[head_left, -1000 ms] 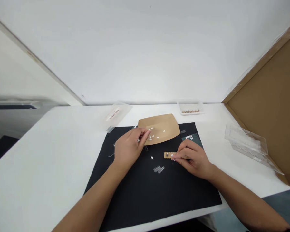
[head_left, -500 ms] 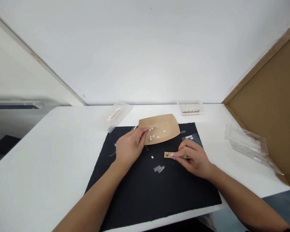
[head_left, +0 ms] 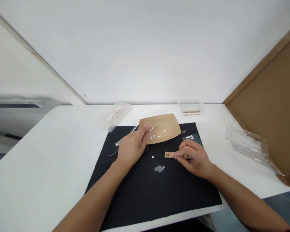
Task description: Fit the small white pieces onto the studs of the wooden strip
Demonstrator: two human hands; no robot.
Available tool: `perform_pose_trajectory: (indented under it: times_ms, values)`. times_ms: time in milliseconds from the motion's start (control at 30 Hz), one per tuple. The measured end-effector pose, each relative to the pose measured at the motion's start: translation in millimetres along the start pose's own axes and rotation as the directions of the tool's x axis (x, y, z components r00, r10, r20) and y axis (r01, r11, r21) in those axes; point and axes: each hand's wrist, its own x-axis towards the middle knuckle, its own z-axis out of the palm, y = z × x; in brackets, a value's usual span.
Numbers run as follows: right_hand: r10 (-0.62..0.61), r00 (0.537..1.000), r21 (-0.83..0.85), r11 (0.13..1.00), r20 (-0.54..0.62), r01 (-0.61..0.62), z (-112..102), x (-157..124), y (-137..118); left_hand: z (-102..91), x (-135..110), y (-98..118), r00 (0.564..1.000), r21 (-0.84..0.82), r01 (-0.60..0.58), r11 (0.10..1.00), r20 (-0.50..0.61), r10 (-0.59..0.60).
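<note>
My left hand [head_left: 132, 145] is over the left part of a brown card [head_left: 170, 124], thumb and forefinger pinched together; what is between them, if anything, is too small to name. Several small white oval tabs lie scattered on the card. My right hand [head_left: 194, 158] has its fingertips closed at a scalloped wooden strip [head_left: 169, 155] with small metal studs, partly hidden by the fingers. Something small and pale shows at those fingertips. One loose white oval tab [head_left: 152, 157] lies between the hands, with clear nail tips [head_left: 159, 168] nearer to me.
A black mat [head_left: 157, 196] lies under the work on a white table. Dark sheets of white tabs lie at left and right [head_left: 195, 138]. Behind are a clear sleeve [head_left: 117, 114] and a clear tray [head_left: 190, 109] of small parts. A clear box [head_left: 247, 140] stands by cardboard at right.
My left hand has shifted slightly, showing more of the dark tab sheet beside it. My right hand stays pinched at the strip, with more studs visible past its fingers.
</note>
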Motion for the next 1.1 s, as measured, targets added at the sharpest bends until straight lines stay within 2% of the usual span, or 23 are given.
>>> perform_pose_trajectory:
  times_ms: [200,367,600,767,933,1100]
  values:
    - [0.018,1.000,-0.028,0.999,-0.017,-0.018,1,-3,3,-4.7,1,-1,0.999,0.046,-0.016,0.999,0.031,0.014]
    - [0.023,1.000,-0.035,0.999,-0.019,-0.024,1,-3,3,-3.6,0,0,0.996,0.001,-0.038,0.999,0.078,0.038]
    - [0.034,0.999,-0.030,0.999,-0.011,-0.034,1,-4,4,-2.8,3,2,0.984,-0.049,0.103,0.993,0.148,-0.094]
    - [0.034,0.999,-0.026,0.999,-0.018,-0.035,2,-4,4,-0.9,2,-2,0.994,-0.106,0.048,0.993,0.105,-0.037]
    - [0.043,0.999,-0.028,0.999,-0.016,-0.043,1,-4,3,-3.5,4,-3,0.993,-0.089,-0.003,0.996,0.121,0.014]
    - [0.040,0.999,-0.037,0.998,-0.036,-0.041,1,-3,2,-10.9,8,3,1.000,-0.069,-0.027,0.997,-0.008,0.026]
